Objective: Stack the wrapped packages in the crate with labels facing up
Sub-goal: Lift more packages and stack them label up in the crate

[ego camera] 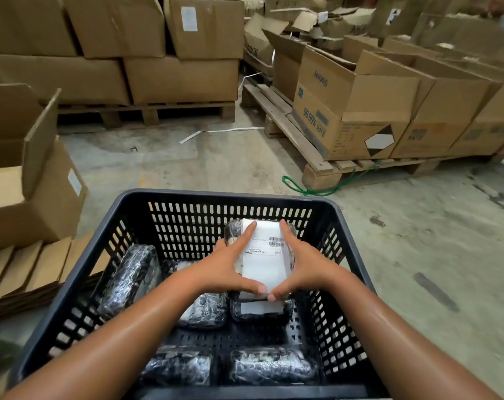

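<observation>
A black slotted plastic crate (216,197) stands on the floor in front of me. Inside its far right part I hold a wrapped package (266,258) with its white label facing up. My left hand (230,264) grips its left side and my right hand (302,264) its right side, thumbs meeting at the near edge. It sits over another package (261,308) whose label also shows. Several more black film-wrapped packages lie in the crate: one leaning at the left (129,278), one under my left forearm (204,310), two near the front (178,365) (271,365).
Open cardboard boxes (349,111) sit on a wooden pallet (311,163) at the right. More boxes are stacked on a pallet at the back left. An open box (28,183) and flattened cardboard (28,267) lie left of the crate. A green cord (308,189) trails on the concrete floor.
</observation>
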Available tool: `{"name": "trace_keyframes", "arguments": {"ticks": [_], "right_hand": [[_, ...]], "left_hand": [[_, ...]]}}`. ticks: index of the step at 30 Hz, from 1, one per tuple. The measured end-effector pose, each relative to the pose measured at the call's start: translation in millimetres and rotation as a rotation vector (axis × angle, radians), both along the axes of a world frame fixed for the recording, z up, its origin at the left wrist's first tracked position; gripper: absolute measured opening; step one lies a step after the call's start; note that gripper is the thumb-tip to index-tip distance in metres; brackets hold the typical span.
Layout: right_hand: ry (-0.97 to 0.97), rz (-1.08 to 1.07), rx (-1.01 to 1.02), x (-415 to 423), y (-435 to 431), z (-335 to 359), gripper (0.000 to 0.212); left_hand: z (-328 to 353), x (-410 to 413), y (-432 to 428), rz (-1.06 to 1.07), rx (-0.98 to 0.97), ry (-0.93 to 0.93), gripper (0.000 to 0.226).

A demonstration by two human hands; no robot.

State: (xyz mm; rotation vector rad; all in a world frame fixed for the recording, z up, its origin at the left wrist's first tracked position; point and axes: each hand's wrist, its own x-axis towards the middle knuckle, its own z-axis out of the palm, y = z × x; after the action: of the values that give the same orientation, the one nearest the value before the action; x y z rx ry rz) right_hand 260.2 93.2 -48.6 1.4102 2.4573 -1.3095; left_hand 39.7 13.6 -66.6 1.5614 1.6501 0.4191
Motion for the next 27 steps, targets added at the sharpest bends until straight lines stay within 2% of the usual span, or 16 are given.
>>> {"name": "trace_keyframes", "arguments": {"ticks": [4,10,17,21,27], "right_hand": [[-0.141,-0.002,0.03,-7,5,-16,0.172],[-0.267,-0.022,0.029,-21,12,-40,0.172],[-0.296,-0.051,-0.041,-26,18,-64,0.169],[-0.316,-0.058,-0.08,-23,21,-70,0.17],[-0.295,-0.047,-0.12,-21,23,-66,0.169]], "left_hand": [[-22,6,9,0.012,-0.083,0.07,0.144],[-54,7,18,0.003,-0.104,0.135,0.146],[-75,-11,23,-0.171,-0.157,0.284,0.16],[-81,-7,30,-0.142,-0.133,0.356,0.164],[-77,-2,33,-0.132,-0.107,0.363,0.164]]}}
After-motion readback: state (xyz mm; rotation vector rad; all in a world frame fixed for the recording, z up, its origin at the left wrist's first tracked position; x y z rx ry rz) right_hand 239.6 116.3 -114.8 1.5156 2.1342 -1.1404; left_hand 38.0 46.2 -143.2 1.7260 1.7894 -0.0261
